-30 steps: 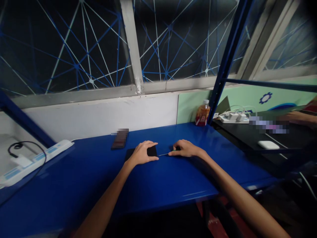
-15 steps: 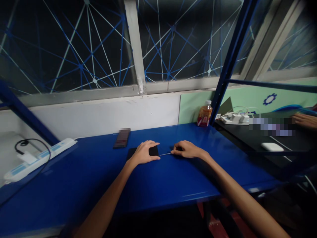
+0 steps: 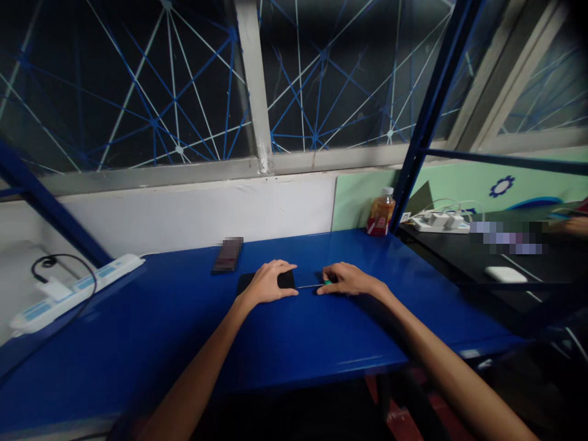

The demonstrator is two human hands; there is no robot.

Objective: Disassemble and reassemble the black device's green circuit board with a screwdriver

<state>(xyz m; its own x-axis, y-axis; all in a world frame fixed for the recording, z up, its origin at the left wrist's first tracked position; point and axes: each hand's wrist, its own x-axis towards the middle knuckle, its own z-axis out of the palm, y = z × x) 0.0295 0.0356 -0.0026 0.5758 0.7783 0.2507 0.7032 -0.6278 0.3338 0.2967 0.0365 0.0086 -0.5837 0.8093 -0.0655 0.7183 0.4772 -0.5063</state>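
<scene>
A flat black box-like object [image 3: 286, 280] lies on the blue table. My left hand [image 3: 265, 283] grips it from above, thumb along the near side and fingers along the far side. To the right, my right hand [image 3: 350, 279] holds a screwdriver [image 3: 310, 286] by its green handle, of which only a small part shows between the fingers. Its thin metal shaft lies almost level and points left, with the tip at the right edge of the black object. Whether the tip sits in a screw is too small to tell.
A pixelated dark phone-like slab [image 3: 228, 255] lies behind my left hand. A bottle [image 3: 381, 212] stands at the back right. A white power strip [image 3: 78, 294] with a black cable is on the left. At the right, a black desk [image 3: 463, 251] holds another strip; a co-worker's blurred hand [image 3: 576, 226] shows.
The thumb and fingers of my right hand have loosened a little, and the green handle now shows between them. My left hand and the black object stay in place.
</scene>
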